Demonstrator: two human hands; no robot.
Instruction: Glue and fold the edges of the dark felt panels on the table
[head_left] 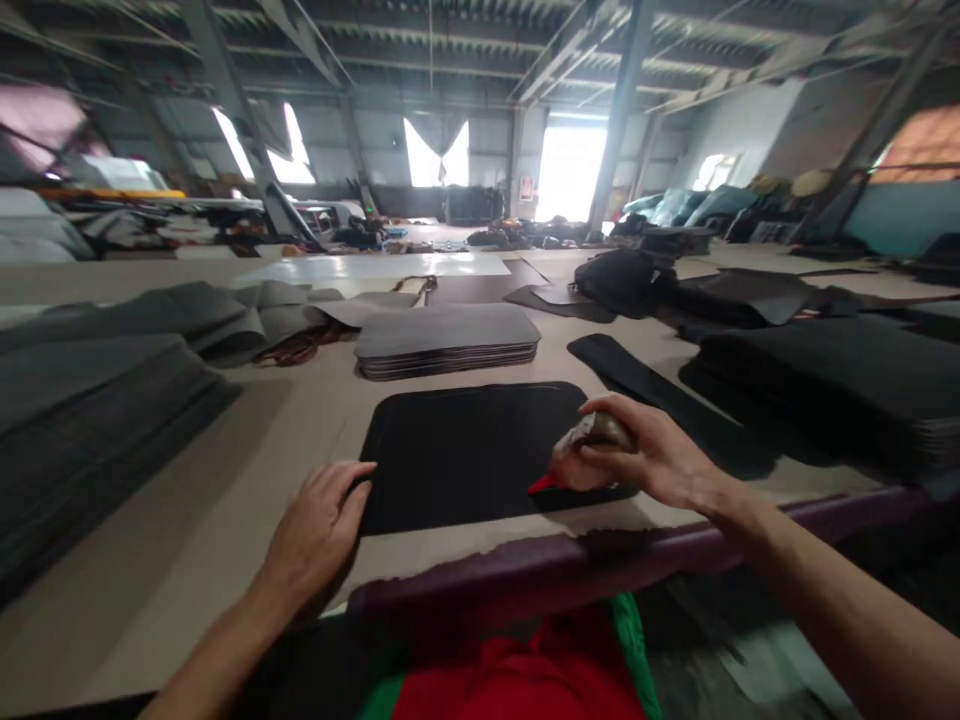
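A flat black panel with rounded corners (457,455) lies on the table in front of me. My right hand (611,450) is wrapped round a squeeze bottle (611,430) with a red pointed nozzle (541,485). The bottle is tipped over, and the nozzle points down and left near the panel's lower right edge. Whether the tip touches the panel, I cannot tell. At the panel's left edge rests my left hand (322,525), its fingers extended and the thumb apart.
Behind the panel stands a stack of grey sheets (448,335). A long black strip (652,390) lies at the right, beside a tall stack of dark sheets (832,375). Another big grey stack (97,420) fills the left. Purple material (525,580) runs along the table's near edge.
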